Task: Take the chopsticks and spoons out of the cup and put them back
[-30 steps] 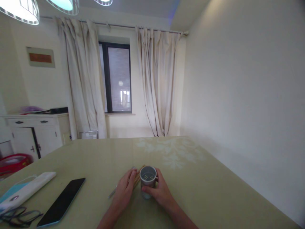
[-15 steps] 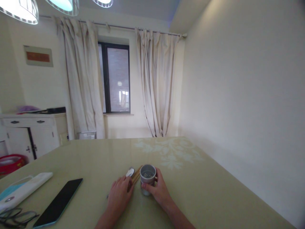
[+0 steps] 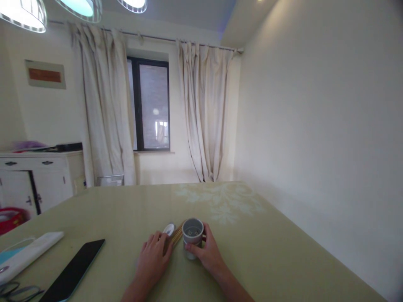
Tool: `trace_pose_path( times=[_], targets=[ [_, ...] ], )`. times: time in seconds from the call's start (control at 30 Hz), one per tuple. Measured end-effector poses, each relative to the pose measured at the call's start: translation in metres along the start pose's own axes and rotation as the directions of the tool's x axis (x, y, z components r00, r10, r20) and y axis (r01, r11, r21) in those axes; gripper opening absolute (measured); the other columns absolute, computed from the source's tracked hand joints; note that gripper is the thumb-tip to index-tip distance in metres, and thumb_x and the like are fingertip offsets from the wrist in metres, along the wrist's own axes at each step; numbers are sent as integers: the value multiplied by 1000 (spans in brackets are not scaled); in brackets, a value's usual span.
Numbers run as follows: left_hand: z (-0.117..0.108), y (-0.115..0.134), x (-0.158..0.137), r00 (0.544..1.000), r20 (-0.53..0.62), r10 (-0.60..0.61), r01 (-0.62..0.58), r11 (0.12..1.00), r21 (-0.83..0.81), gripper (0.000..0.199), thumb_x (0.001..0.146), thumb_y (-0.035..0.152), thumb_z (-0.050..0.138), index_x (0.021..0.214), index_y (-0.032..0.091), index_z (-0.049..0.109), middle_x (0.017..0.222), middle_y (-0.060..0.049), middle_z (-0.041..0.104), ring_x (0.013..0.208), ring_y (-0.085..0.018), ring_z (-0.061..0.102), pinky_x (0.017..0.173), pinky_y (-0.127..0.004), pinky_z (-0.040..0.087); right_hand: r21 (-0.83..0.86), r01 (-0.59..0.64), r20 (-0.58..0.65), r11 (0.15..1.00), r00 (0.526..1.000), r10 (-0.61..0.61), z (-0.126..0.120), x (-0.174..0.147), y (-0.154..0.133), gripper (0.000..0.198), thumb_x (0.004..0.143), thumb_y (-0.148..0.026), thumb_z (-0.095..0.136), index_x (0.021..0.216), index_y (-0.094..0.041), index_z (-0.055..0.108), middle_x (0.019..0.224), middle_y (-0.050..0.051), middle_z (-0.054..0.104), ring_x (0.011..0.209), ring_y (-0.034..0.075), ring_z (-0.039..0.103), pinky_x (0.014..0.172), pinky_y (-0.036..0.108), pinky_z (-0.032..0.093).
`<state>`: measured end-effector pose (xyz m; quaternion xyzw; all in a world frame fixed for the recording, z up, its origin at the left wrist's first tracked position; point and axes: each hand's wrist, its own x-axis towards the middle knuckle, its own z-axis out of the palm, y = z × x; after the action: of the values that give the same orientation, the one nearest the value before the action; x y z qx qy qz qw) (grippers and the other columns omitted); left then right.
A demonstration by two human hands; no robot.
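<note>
On the table, my right hand [image 3: 208, 250] is wrapped round a grey cup [image 3: 192, 238], thumb on the near side and fingers on the far right. The cup stands upright, and small pale dots show at its bottom inside. Just left of it, my left hand [image 3: 153, 256] lies palm down with curled fingers over a bundle of thin wooden chopsticks [image 3: 178, 234]. A shiny metal spoon [image 3: 169, 229] pokes out beyond these fingers. The palm hides the near ends of the chopsticks and the spoon's handle.
A black tablet or large phone [image 3: 74, 270] lies to the left on the table [image 3: 277, 260]. Beyond it are a white power-strip-like bar [image 3: 31, 256], a blue item [image 3: 12, 254] and a dark cable [image 3: 20, 291]. A wall borders the table's right side.
The view has shifted slightly, moving everything a little to the left in the picture. Both hands keep their places at the cup and the chopsticks.
</note>
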<state>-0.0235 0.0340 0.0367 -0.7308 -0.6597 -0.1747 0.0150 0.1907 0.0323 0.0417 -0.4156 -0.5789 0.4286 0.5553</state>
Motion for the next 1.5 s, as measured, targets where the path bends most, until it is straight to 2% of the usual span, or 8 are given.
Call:
trace_pose_path(
  times=[0.4,0.93,1.1,1.3,1.5],
  targets=[
    [4,-4,2,1000,19,-8,8,1000,2,40,103,38,42,127,19,68,132,-13,68,124,-27,61,104,-39,43,-24,-17,1,1000,1000,17,-1,0,3,71,64,-40,89,125,-22,57,125,12,73,111,33,68,100,46,50],
    [2,-2,3,1000,3,-17,17,1000,1,42,102,37,45,134,18,65,137,-14,66,127,-28,59,106,-41,43,-40,34,25,999,999,-33,-4,-2,3,66,68,-42,87,124,-22,59,123,12,74,109,32,69,100,46,50],
    [-3,2,3,998,-40,41,-42,998,-46,38,103,33,41,127,20,68,130,-12,70,122,-26,61,105,-40,42,-40,38,33,998,999,-37,-5,-1,5,66,69,-44,88,124,-22,60,122,12,74,111,32,69,100,47,52],
    [-11,12,1,998,37,59,-58,998,-27,33,102,28,43,120,21,69,131,-11,71,123,-28,62,104,-41,42,-37,39,27,999,999,-38,-5,-3,4,67,68,-42,89,125,-23,59,122,11,73,112,33,68,102,48,51],
    [-13,14,-1,995,63,79,-79,997,-8,29,102,29,44,104,22,71,120,-10,74,117,-28,65,100,-41,43,20,79,46,997,996,-80,-4,-4,5,66,69,-38,88,125,-23,58,122,11,72,115,33,67,105,48,50]
  ],
)
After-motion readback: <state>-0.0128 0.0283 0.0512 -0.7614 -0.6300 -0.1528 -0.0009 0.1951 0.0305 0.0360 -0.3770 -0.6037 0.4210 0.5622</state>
